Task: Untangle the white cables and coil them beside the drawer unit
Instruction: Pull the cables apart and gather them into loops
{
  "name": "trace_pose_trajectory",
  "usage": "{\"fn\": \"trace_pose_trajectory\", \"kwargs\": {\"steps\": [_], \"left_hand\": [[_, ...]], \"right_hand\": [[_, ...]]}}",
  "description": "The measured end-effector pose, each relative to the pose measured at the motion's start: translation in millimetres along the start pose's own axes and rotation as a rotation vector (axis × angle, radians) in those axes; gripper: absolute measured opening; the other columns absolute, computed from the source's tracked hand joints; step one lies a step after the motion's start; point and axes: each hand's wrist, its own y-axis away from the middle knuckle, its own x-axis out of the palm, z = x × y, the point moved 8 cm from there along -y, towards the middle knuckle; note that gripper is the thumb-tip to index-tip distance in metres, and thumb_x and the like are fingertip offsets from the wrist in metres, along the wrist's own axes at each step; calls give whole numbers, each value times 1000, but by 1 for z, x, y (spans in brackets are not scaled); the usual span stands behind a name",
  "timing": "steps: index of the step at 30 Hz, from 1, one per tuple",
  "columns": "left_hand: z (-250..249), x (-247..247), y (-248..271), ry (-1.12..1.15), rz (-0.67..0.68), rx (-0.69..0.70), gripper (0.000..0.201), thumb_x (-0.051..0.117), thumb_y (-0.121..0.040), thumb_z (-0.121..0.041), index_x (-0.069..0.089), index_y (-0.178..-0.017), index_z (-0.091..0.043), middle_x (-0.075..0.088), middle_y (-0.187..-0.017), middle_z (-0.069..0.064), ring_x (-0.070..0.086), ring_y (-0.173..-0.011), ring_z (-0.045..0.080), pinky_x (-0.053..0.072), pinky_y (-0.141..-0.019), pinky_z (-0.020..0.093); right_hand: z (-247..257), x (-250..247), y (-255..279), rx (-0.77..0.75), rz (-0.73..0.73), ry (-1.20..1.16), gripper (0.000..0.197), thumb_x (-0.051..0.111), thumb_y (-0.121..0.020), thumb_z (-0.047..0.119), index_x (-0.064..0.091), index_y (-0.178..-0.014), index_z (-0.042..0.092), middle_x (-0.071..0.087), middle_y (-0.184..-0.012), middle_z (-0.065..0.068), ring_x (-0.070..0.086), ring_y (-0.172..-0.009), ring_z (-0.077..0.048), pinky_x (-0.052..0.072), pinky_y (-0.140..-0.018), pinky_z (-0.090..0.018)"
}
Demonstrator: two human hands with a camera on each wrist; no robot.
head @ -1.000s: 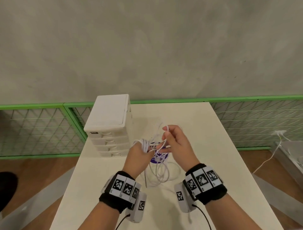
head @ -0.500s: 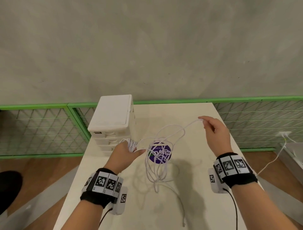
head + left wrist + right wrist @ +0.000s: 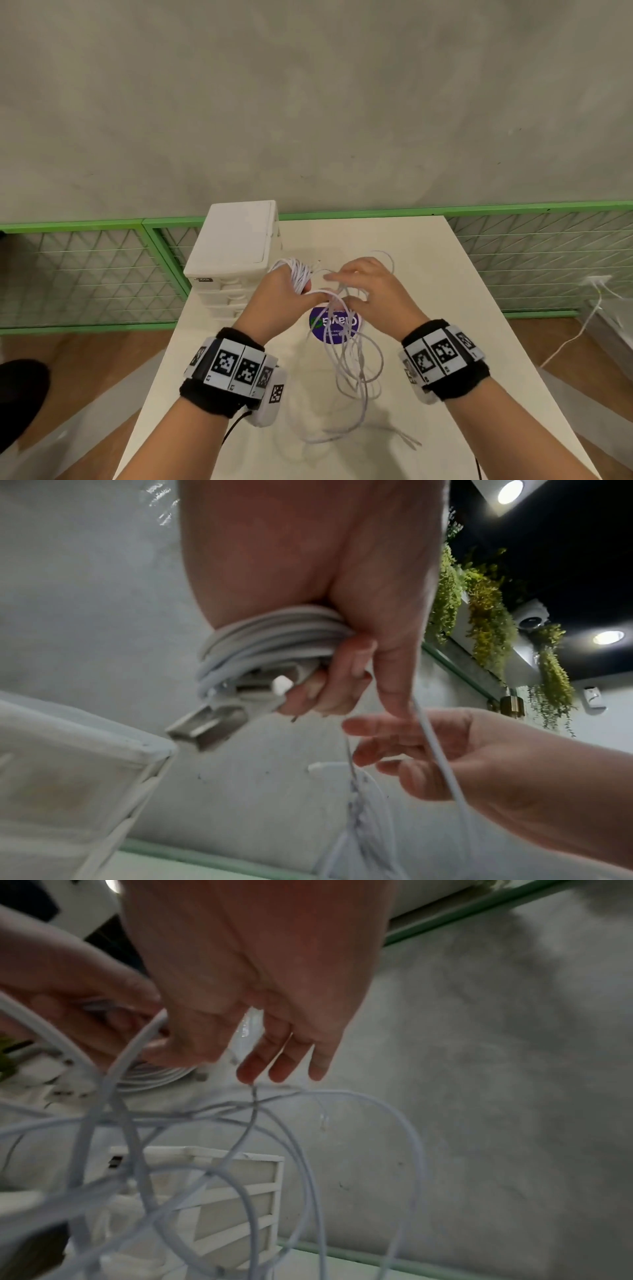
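My left hand (image 3: 294,294) is raised just right of the white drawer unit (image 3: 236,240). A coil of white cable (image 3: 298,274) is wound round its fingers. The left wrist view shows those fingers (image 3: 329,680) curled over the coil (image 3: 274,639), with a USB plug (image 3: 205,729) sticking out below. My right hand (image 3: 346,291) is close against the left. Its thumb and forefinger pinch a strand (image 3: 147,1037), and the other fingers (image 3: 284,1066) hang straight. Tangled loose loops (image 3: 356,370) hang down to the table.
The white table (image 3: 445,308) bears a purple round sticker (image 3: 334,325) under the loops, and a cable end (image 3: 407,442) lies near the front. Green mesh fencing (image 3: 85,274) runs behind along a grey wall. Another white cable (image 3: 596,284) lies on the floor at right.
Half a second ago my right hand was out to the right, drawing a strand taut. It has swung back to the left hand, and the loose loops hang lower.
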Motion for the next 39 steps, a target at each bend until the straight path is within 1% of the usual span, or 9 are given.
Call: {"fn": "trace_pose_trajectory", "kwargs": {"steps": [5, 9, 12, 16, 20, 27, 30, 33, 39], "left_hand": [[27, 0, 2, 18, -76, -206, 38, 66, -85, -38, 42, -70, -11, 53, -74, 12, 43, -50, 18, 34, -41, 27], [35, 11, 0, 101, -71, -264, 33, 64, -83, -37, 47, -73, -11, 60, -76, 15, 49, -49, 19, 40, -39, 27], [44, 7, -3, 254, -112, -328, 32, 66, -83, -32, 45, -76, -9, 57, -70, 12, 46, -47, 19, 40, -47, 31], [54, -14, -2, 317, -189, -334, 23, 64, -85, -23, 55, -86, -2, 55, -62, 4, 44, -44, 16, 35, -43, 22], [64, -21, 3, 300, -218, -337, 19, 64, -81, -16, 50, -72, -7, 52, -62, 9, 42, -49, 20, 35, -50, 27], [72, -39, 5, 236, -325, -374, 22, 63, -79, -17, 46, -69, -9, 53, -71, 13, 45, -58, 24, 38, -54, 29], [62, -24, 4, 276, -212, -402, 25, 64, -76, -17, 43, -67, -9, 51, -67, 13, 39, -50, 20, 34, -52, 28], [46, 1, 5, 271, -51, -403, 23, 63, -82, -17, 44, -72, -8, 48, -63, 12, 36, -38, 12, 29, -39, 19], [25, 28, 9, 339, 113, -391, 23, 60, -85, -14, 43, -71, -9, 35, -56, 9, 25, -30, 11, 19, -35, 16]], "right_hand": [[-9, -30, 22, 201, -246, -201, 7, 63, -85, 37, 64, -82, 31, 58, -81, 13, 52, -81, -4, 38, -73, -18], [-9, 26, 44, 431, 149, -236, 39, 68, -70, 58, 56, -93, 29, 63, -82, 8, 55, -67, -7, 42, -61, -22], [-30, 60, 62, 483, 329, -79, 17, 62, -83, 27, 56, -99, 26, 66, -89, 3, 60, -71, -16, 47, -67, -28], [-88, 34, 81, 701, 123, -250, 27, 55, -86, 3, 64, -69, 23, 66, -73, 0, 63, -53, -18, 48, -51, -22], [-124, -12, 89, 837, -189, -500, 12, 65, -82, -2, 65, -77, 8, 65, -74, -13, 61, -42, -15, 51, -43, -21], [-160, -67, 117, 1025, -472, -249, 19, 74, -77, 12, 62, -90, 6, 56, -74, -8, 58, -48, -20, 46, -48, -24], [-147, -48, 105, 909, -453, -441, 30, 72, -76, 1, 58, -102, 6, 57, -89, -9, 59, -68, -20, 43, -52, -4], [-100, -18, 78, 670, -399, -566, 37, 63, -80, -8, 55, -108, 16, 56, -109, -8, 58, -94, -21, 47, -69, -8], [-9, 37, 54, 330, -226, -71, 29, 66, -72, 53, 60, -79, 25, 55, -78, 9, 54, -73, -8, 43, -65, -22]]}}
